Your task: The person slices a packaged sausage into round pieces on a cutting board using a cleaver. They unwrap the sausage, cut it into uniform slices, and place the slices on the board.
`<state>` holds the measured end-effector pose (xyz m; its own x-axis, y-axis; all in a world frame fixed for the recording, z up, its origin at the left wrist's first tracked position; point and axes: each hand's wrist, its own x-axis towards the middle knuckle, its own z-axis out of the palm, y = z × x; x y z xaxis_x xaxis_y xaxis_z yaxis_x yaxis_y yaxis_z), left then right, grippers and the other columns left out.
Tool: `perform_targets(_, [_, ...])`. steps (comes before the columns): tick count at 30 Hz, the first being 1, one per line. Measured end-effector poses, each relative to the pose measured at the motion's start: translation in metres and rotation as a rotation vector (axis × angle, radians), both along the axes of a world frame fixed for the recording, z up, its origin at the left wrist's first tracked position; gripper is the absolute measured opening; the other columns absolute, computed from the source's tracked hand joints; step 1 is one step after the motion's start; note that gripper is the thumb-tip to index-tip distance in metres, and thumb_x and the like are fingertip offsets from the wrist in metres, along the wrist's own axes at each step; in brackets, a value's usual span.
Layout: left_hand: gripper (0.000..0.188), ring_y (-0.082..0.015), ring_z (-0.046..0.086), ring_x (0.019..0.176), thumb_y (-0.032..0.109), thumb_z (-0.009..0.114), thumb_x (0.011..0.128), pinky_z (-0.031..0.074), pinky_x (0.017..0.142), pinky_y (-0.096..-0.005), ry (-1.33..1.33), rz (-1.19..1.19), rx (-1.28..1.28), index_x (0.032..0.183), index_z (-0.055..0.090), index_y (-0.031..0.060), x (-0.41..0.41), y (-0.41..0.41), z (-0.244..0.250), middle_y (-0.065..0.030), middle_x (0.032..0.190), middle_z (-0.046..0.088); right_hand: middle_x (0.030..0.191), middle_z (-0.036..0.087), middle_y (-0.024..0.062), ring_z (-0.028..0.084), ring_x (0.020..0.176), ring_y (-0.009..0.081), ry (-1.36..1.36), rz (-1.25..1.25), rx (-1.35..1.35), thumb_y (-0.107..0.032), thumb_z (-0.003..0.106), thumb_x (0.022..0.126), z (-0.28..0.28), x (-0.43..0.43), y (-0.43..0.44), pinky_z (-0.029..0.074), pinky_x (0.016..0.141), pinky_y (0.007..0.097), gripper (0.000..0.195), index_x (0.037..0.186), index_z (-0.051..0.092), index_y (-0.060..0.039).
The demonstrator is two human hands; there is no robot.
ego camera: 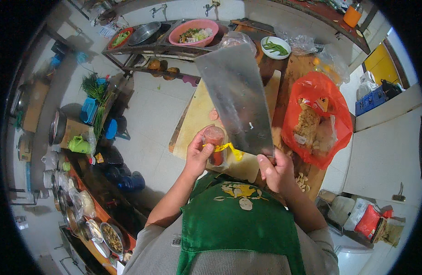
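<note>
My left hand point(199, 151) grips a cut sausage point(215, 135) in clear plastic wrapping, its round pink face turned up. A yellow tape point(235, 152) is tied around the wrapping and hangs loose to the right. In my right hand point(276, 168) is a wide cleaver point(236, 99), its blade raised and pointing away from me. A small white scrap sticks to the blade. Below lies a pale cutting board point(188, 137) with round pink sausage slices point(214, 114) on it, partly hidden behind the blade.
A red plastic bag point(290, 137) with packaged food sits right of the board, near garlic cloves point(302, 181). Beyond are a white bowl point(275, 48) of green peppers and a pink basin point(193, 32) of chopped vegetables. Several dishes line the left counter point(94, 192).
</note>
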<state>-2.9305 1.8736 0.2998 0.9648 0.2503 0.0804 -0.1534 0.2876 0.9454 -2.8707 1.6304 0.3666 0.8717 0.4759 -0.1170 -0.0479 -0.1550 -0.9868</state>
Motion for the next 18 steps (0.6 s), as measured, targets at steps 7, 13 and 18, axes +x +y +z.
perform_targets(7, [0.066,-0.0177,0.055,0.118,0.035,0.069,0.090,0.041,0.103,-0.0343,-0.026,-0.029,0.023,0.140,0.043,-0.0007,0.001,0.000,0.004,-0.0078,0.127,0.058,0.065,0.054,0.0024,0.050,0.058,0.0078,-0.159,0.041,0.049,-0.009,0.061,0.092,-0.007,-0.005,0.009,0.043,0.054,0.0280,0.012,0.100,0.061,-0.0004])
perform_targets(13, [0.064,-0.0171,0.056,0.115,0.035,0.068,0.091,0.043,0.101,-0.0336,-0.035,-0.012,0.023,0.138,0.044,-0.0003,0.002,0.001,0.008,-0.0074,0.125,0.059,0.065,0.053,0.0002,0.046,0.057,0.0063,-0.020,0.060,0.008,-0.009,0.059,0.093,-0.012,-0.013,0.006,0.041,0.053,0.0261,0.013,0.102,0.061,-0.0004])
perform_targets(18, [0.058,-0.0168,0.057,0.112,0.032,0.066,0.093,0.045,0.099,-0.0336,-0.051,0.002,-0.148,0.137,0.045,0.0009,0.005,-0.010,0.005,-0.0072,0.123,0.060,0.065,0.052,-0.0004,0.045,0.059,0.0053,-0.022,0.028,0.050,-0.010,0.059,0.093,-0.015,-0.017,0.006,0.040,0.053,0.0255,0.013,0.103,0.061,-0.0001])
